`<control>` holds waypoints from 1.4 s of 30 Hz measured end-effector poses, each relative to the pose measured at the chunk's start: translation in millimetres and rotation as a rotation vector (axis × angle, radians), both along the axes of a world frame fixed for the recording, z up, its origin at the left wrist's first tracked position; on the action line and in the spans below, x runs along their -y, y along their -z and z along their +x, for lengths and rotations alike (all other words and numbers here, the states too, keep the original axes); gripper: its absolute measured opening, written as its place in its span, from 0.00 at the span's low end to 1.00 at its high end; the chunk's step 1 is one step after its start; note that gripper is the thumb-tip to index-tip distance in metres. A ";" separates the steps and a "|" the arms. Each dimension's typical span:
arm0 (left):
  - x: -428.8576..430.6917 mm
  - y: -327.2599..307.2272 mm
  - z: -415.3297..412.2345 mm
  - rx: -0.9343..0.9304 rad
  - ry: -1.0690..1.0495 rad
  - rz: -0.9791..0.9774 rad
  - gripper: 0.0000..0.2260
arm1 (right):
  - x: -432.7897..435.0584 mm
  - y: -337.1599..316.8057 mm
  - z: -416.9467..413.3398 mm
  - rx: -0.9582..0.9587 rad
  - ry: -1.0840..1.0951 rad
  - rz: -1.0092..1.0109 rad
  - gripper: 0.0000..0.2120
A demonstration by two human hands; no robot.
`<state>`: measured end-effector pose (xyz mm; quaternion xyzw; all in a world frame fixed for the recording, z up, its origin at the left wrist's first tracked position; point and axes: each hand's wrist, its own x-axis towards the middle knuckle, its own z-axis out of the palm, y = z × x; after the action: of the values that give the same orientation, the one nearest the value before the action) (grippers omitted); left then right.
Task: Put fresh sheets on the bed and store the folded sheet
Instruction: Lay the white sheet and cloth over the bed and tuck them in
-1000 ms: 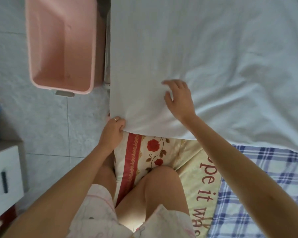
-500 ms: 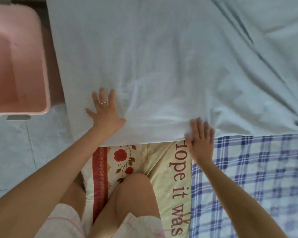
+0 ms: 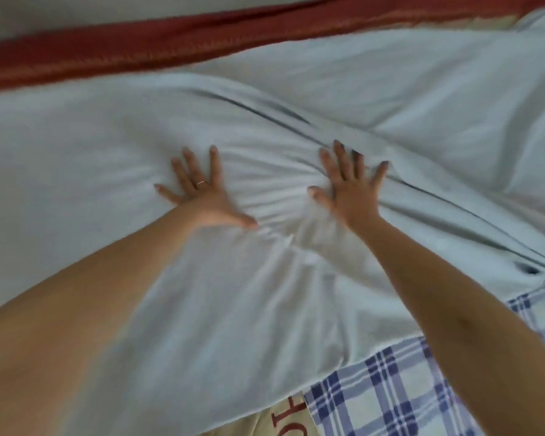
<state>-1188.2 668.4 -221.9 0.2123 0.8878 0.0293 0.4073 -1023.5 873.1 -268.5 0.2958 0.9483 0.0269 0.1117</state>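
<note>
Our fingers are spread wide apart and lie flat, grasping nothing. In the head view, our left hand presses palm-down on the pale blue sheet, a thin ring on one finger. Our right hand does the same just beside it, fingers fanned open, palm flat on the cloth. Between the two hands the fabric bunches into a fan of small wrinkles, and a long fold runs from above the right hand toward the lower right edge.

The sheet covers most of the bed, reaching up to a red band along the far side. At the lower right its edge stops short, leaving a blue and white checked cloth uncovered. Beside that, at the bottom edge, a strip of cream fabric shows from under the sheet.

We see no container in this view. The only writing is on the cream fabric: dark red letters, cut off by the sheet and the frame edge, too partial for us to read as a word.
</note>
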 end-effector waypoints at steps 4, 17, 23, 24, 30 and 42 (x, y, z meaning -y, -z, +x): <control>-37.7 12.4 -24.0 0.009 -0.016 -0.028 0.68 | -60.9 10.0 -16.1 -0.243 0.105 0.010 0.28; -63.4 5.4 -26.2 0.074 -0.027 -0.204 0.71 | -80.0 17.5 -9.6 -0.329 0.120 -0.051 0.29; -76.0 -4.9 -35.9 0.155 -0.065 -0.327 0.72 | -85.1 12.4 -17.6 -0.217 0.145 -0.163 0.30; -78.3 -6.2 -38.3 0.166 -0.084 -0.347 0.72 | -85.3 11.9 -18.8 -0.216 0.141 -0.175 0.30; -82.1 -2.3 -42.8 0.175 -0.092 -0.425 0.74 | -87.4 15.7 -21.4 -0.236 0.138 -0.169 0.29; -96.9 0.9 -44.6 0.194 -0.058 -0.534 0.73 | -92.2 18.6 -20.0 -0.201 0.151 -0.239 0.30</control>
<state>-1232.8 765.4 -222.8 0.0682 0.8266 -0.1737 0.5310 -1043.5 965.3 -287.1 0.3519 0.9263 -0.1241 0.0525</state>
